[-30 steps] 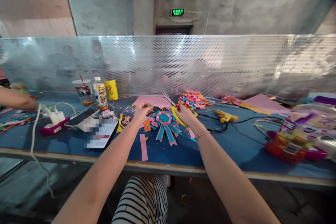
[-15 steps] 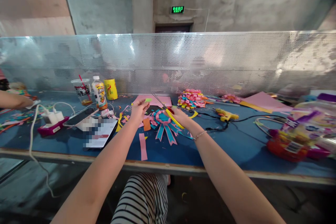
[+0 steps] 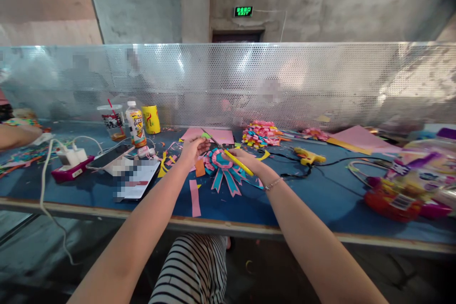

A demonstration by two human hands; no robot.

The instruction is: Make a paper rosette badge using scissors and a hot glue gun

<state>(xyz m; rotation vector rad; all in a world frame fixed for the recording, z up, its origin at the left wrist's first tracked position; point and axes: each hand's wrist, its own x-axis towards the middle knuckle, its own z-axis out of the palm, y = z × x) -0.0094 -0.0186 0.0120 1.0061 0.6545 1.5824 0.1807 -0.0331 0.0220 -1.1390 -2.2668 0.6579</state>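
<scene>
Pinched in the fingers of my left hand (image 3: 193,149) is a small piece of green paper (image 3: 205,136). My right hand (image 3: 244,159) grips the yellow handles of a pair of scissors (image 3: 239,161). Their blades point up and left and meet the green piece; whether they cut into it I cannot tell. Below both hands lies a pink and blue paper rosette (image 3: 223,171) with ribbon tails. An orange paper piece (image 3: 200,168) and a pink paper strip (image 3: 194,198) lie left of it.
A pile of folded paper strips (image 3: 261,134) sits behind my right hand, with a yellow glue gun (image 3: 309,156) to the right. Left are a tablet (image 3: 140,180), a power strip (image 3: 73,171), a bottle (image 3: 136,123) and a cup (image 3: 113,121). Another person's arm (image 3: 17,137) reaches in at far left.
The scissors have closed in on the green paper, and their handles have come together. My left hand has shifted slightly right toward the blades.
</scene>
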